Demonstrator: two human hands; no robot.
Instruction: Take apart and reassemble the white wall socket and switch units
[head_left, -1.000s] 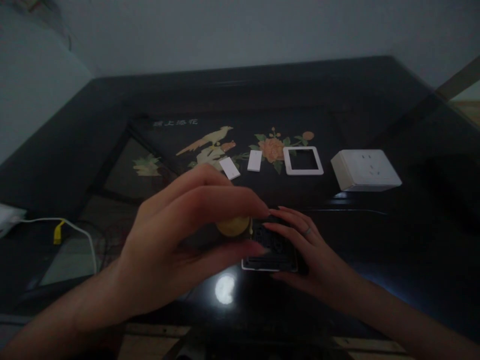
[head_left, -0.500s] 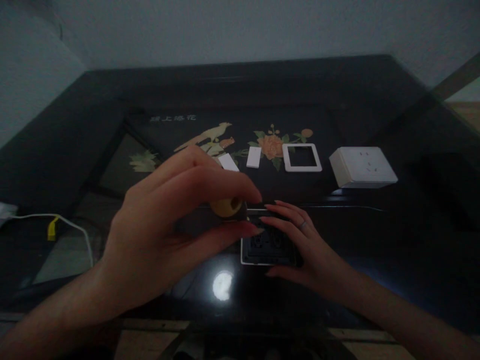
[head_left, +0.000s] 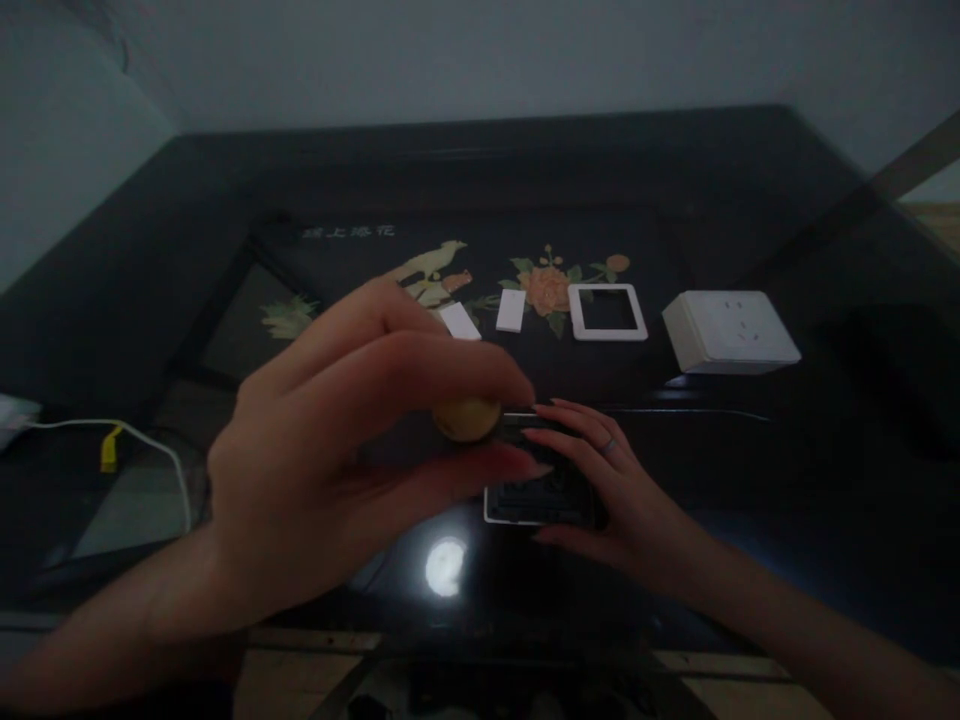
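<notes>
My left hand (head_left: 375, 430) is closed, thumb and fingers curled round a screwdriver whose round yellow handle end (head_left: 466, 418) faces up at me. The screwdriver's shaft and tip are hidden. Below it, a wall switch body (head_left: 536, 505), black inside with a thin white rim, lies on the dark table. My right hand (head_left: 607, 475), with a ring on one finger, grips this switch body from the right, fingers over the far side and thumb at the near edge.
Beyond my hands lie two white switch rockers (head_left: 511, 310), a square white frame (head_left: 608, 338) and a white socket box (head_left: 739, 330). A white cable (head_left: 142, 430) with a yellow tag (head_left: 110, 450) runs along the left. The glossy table (head_left: 750, 470) reflects a bright lamp.
The yellow handle end has turned in my left fingers, a hole showing in it half a second ago. My right hand keeps hold of the switch body. The view has shifted slightly.
</notes>
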